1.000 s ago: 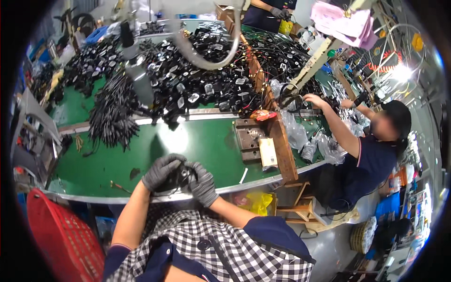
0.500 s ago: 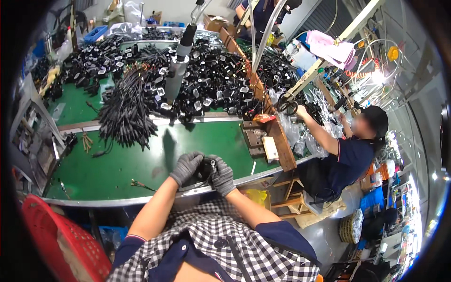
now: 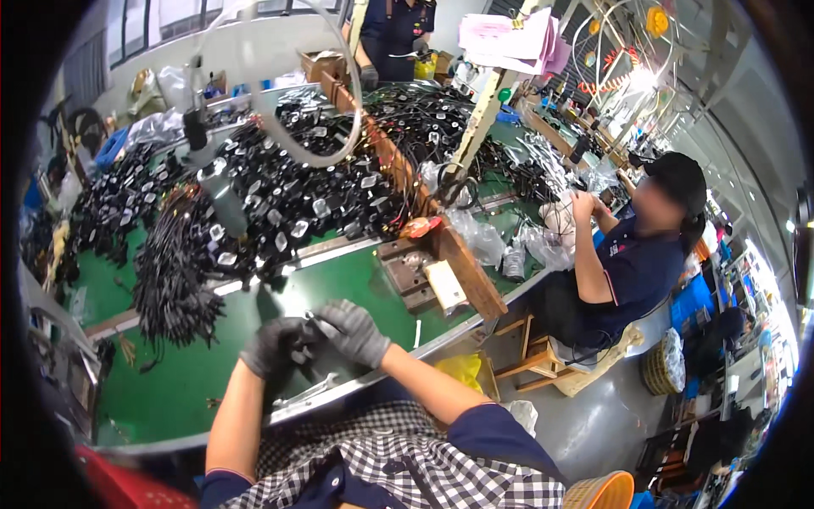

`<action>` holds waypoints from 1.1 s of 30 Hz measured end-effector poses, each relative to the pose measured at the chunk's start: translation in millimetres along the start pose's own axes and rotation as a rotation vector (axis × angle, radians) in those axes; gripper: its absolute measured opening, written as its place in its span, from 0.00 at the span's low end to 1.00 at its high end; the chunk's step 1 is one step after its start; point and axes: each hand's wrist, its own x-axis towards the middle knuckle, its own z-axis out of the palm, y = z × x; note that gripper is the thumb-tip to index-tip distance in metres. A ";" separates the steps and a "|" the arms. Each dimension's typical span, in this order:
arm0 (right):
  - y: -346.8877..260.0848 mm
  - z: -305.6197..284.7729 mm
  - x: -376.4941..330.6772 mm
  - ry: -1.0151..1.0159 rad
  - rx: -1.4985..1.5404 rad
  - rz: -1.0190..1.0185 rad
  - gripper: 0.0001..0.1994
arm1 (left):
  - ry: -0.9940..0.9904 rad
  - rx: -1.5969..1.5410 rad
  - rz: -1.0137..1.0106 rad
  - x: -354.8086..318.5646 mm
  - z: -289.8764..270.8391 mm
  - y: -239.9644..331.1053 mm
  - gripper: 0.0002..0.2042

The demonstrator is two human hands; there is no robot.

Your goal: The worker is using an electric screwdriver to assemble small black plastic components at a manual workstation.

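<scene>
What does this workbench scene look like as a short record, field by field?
Setting: green-topped workbench in a workshop
Left hand: in a grey glove, closed on a small black cable part
Right hand: in a grey glove, also gripping that part
Behind the hands: big heap of black cables
Beside them: wooden divider across the bench
Nearby: a seated co-worker handling clear plastic bags
Lower left: red basket

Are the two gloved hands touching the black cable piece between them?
Touching. The head view shows the left hand and right hand, both in grey gloves, closed around the small black cable piece with no gap visible.
</scene>
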 end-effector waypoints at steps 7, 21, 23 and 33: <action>50.3 21.4 61.0 0.108 -0.037 -0.019 0.12 | 0.050 -0.370 0.233 63.5 -5.5 6.9 0.18; 31.3 22.6 48.8 0.091 0.364 -0.187 0.13 | 0.283 -0.287 0.498 31.1 22.2 31.4 0.18; 37.4 18.9 51.9 0.029 0.544 -0.189 0.13 | 0.148 -0.249 0.434 31.3 7.0 27.4 0.18; 48.5 58.3 42.3 -0.219 0.322 0.341 0.12 | 0.644 0.640 0.693 31.9 0.8 18.7 0.15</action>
